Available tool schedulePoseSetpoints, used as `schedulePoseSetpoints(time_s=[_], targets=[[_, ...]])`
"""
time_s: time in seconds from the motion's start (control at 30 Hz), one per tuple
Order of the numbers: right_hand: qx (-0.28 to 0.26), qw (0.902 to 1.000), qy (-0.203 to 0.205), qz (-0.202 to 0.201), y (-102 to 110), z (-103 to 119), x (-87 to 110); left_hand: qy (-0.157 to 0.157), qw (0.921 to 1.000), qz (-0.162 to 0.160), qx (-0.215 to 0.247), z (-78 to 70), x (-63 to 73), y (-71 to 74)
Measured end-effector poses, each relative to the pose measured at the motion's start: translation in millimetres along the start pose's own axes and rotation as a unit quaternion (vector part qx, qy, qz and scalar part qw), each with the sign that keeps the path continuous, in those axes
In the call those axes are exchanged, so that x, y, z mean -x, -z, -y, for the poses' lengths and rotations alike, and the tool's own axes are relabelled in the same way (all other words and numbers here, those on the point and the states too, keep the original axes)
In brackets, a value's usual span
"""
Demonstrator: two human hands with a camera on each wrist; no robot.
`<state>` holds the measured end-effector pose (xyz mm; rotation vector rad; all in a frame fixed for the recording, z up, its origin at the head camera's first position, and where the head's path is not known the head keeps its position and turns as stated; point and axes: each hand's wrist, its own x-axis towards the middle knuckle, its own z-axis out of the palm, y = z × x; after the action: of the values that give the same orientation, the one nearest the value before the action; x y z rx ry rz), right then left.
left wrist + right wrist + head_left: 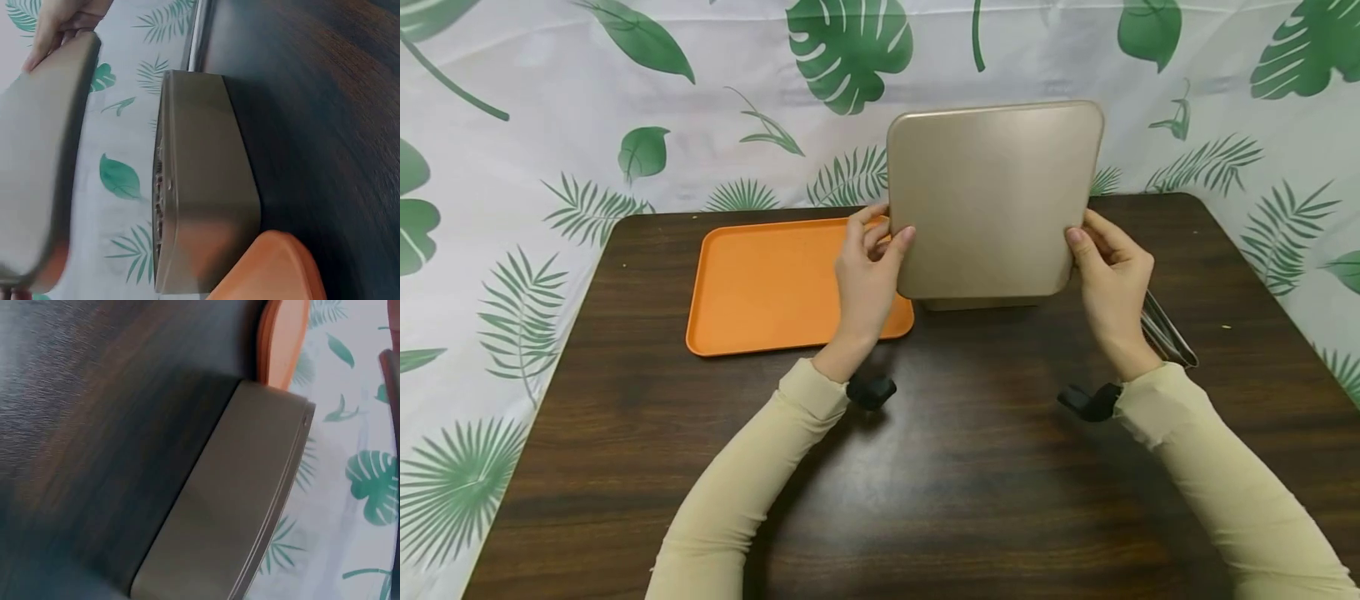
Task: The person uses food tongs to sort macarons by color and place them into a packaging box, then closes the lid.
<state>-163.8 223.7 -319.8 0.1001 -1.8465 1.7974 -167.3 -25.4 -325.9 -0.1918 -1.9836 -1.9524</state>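
Note:
Both hands hold a square, gold-beige lid (992, 200) with rounded corners. My left hand (865, 275) pinches its left edge, thumb on the near face; my right hand (1108, 283) pinches the opposite edge the same way. The lid is tilted up and hides most of a matching tin (981, 305) in the head view. From the left wrist, the tin (209, 150) stands uncovered on the table, apart from the lid (37, 144), with small brownish pieces (159, 194) at its opening. The right wrist view shows the tin's plain side wall (219, 494).
An orange rectangular tray (767, 287) lies left of the tin, its right end close to it. Metal tongs (1168, 333) rest on the dark wood table (970, 475) by my right wrist. Behind the table hangs a white cloth (715, 100) with green leaves.

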Motion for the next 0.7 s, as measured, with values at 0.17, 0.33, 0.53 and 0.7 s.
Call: schedulePoseSetpoints(time_s=[0.17,0.33,0.53,0.7], targets=[[0.014,0.9991,-0.02,-0.036,-8.7,-2.6,-3.7,-0.006,0.999,-0.025,-0.036,5.1,-0.2,-10.4],[0.035,0.9968,-0.059,-0.041,-11.8,-2.7,-5.2,-0.017,0.9966,-0.018,-0.079,8.1,1.5,-18.3],[0.072,0.9916,-0.105,-0.024,-9.1,-4.5,-9.3,-0.029,0.9913,0.061,-0.113,12.6,1.3,-26.6],[0.153,0.9815,-0.112,0.025,-5.1,-10.9,-14.1,-0.011,0.9818,0.121,-0.146,20.7,-2.0,-34.4]])
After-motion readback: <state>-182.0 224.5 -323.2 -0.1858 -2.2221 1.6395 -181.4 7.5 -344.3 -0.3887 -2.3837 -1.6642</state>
